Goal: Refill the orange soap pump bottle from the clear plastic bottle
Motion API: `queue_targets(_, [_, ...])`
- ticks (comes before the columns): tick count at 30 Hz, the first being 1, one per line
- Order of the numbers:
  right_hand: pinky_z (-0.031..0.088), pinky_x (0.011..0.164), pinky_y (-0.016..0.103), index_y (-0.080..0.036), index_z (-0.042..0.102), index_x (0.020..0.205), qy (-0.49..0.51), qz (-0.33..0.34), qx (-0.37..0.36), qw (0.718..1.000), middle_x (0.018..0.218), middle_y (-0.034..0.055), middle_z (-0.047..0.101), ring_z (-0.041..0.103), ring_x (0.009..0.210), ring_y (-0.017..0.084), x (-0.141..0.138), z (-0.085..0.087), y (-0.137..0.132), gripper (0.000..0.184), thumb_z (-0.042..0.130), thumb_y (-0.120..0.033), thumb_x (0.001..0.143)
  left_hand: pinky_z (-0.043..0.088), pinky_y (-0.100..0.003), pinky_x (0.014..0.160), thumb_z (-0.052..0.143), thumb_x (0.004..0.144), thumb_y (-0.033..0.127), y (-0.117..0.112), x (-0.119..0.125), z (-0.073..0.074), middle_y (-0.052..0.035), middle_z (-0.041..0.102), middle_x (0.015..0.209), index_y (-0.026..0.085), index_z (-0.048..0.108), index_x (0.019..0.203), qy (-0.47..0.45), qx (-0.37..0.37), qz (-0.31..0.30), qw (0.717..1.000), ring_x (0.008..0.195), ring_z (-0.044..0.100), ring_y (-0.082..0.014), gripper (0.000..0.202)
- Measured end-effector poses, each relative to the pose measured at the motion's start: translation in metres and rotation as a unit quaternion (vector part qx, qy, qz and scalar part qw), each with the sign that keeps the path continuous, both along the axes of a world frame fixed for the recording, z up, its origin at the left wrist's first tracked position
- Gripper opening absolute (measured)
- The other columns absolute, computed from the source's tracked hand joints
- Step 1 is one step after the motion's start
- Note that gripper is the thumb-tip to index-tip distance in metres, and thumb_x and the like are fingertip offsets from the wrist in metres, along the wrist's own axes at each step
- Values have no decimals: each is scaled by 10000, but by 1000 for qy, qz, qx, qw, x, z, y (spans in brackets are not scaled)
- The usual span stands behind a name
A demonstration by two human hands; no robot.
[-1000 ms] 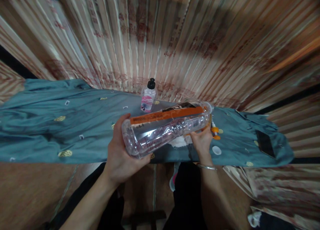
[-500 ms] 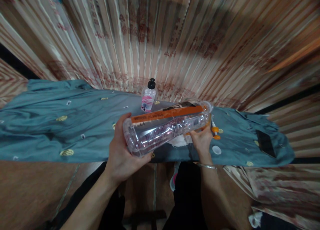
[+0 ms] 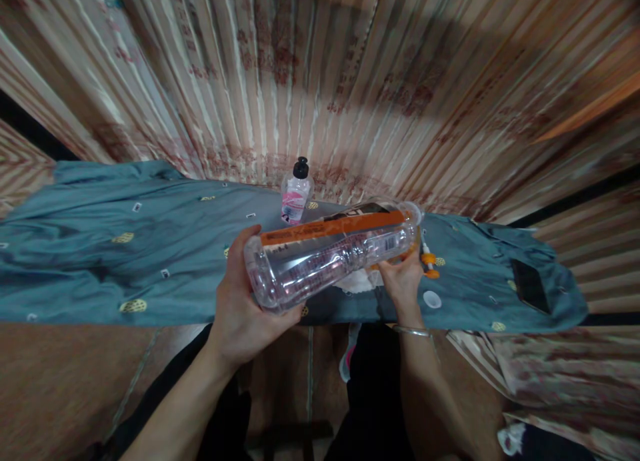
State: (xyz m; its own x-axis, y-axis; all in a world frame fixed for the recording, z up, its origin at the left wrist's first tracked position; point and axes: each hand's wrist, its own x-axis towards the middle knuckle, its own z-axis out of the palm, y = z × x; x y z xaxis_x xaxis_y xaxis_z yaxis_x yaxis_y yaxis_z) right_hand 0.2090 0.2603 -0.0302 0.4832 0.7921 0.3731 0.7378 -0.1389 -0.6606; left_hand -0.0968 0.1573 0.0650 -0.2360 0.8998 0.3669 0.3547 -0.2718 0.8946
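Between my two hands lies a large clear plastic bottle (image 3: 330,261) with an orange and black label, tilted so its right end is higher and farther off. My left hand (image 3: 247,307) is wrapped round the wide base of the bottle. At the other end, my right hand (image 3: 404,274) grips near the neck from below; some of its fingers are hidden behind the bottle. A crumpled white tissue (image 3: 357,282) shows beneath the bottle, and an orange and white pump top (image 3: 429,264) is just right of my right hand.
A small clear bottle (image 3: 296,197) with a black cap and pink label stands behind the large one. Right of my hand are a round white lid (image 3: 433,299) and a black phone (image 3: 530,286) on the teal patterned cloth (image 3: 185,247). A pleated curtain (image 3: 320,81) hangs behind.
Hardly anything differs. Both hands keep hold of the large bottle in the same pose; the whole view has shifted very slightly.
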Motion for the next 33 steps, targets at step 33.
queue_targets(33, [646,868,514,-175,649,1189,24,11,12,1000,1062,210,837,791,947,401,4,3,2,692,809,-580,650,752,-430,872,912,613,331,7,11,2,-57,873,1149,241,514,1439,-1,30,2,1000,965,889,-296,922])
